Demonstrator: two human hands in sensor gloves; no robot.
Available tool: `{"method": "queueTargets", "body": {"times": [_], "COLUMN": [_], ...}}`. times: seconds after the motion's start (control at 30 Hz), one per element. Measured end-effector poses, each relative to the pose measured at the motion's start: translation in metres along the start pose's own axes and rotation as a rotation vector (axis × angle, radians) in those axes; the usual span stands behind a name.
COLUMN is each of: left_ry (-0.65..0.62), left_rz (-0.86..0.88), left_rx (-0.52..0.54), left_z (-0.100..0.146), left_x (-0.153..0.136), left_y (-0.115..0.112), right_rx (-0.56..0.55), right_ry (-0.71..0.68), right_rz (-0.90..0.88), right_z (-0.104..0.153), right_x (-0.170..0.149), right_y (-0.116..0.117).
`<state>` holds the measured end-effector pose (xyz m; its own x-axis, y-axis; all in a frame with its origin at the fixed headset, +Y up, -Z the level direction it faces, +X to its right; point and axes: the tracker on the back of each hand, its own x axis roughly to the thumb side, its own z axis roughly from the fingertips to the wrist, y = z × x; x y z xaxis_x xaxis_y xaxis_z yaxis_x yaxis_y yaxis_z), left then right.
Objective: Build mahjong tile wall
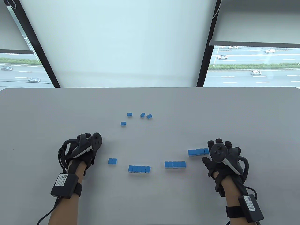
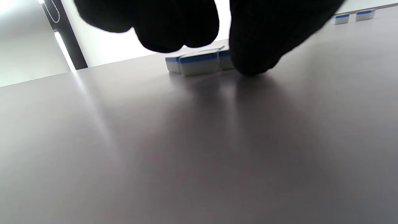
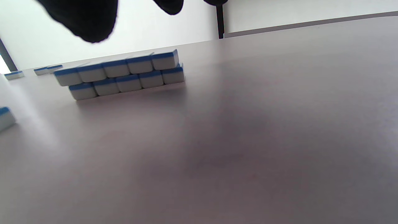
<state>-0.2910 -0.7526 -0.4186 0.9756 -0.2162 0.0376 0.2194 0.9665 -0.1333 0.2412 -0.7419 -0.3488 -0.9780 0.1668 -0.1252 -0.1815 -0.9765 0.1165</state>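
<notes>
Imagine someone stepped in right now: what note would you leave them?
Left hand: curled fingers beside a few tiles; whether it grips them is unclear.
Right hand: open, beside the two-layer stack, holding nothing.
Done: one double row stacked.
On the grey table: two single rows, a pair, four loose tiles farther back.
Left: gather, line up, stack.

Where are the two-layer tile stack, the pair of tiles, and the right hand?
two-layer tile stack (image 3: 121, 76): right wrist view, front face.
pair of tiles (image 1: 112, 161): table view, blue top.
right hand (image 1: 221, 159): table view, back of hand.
</notes>
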Motion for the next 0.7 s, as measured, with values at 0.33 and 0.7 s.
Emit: {"method": "queueTargets", "body": {"times": [0.33,0.7], "left_ry": [0.02,0.013], "left_rz": [0.05,0.066], "left_rx": [0.01,0.037], "left_z": [-0.001,0.014], "left_x": [-0.006,-0.004], "left_y": [-0.003,0.016], "right_rx": [-0.001,0.001], "right_ry": [-0.001,-0.003], "right_rz": [0.004,0.0], "right_z": [0.0,0.0], "right_x": [0.0,0.001], "right_y": [0.0,0.0]}}
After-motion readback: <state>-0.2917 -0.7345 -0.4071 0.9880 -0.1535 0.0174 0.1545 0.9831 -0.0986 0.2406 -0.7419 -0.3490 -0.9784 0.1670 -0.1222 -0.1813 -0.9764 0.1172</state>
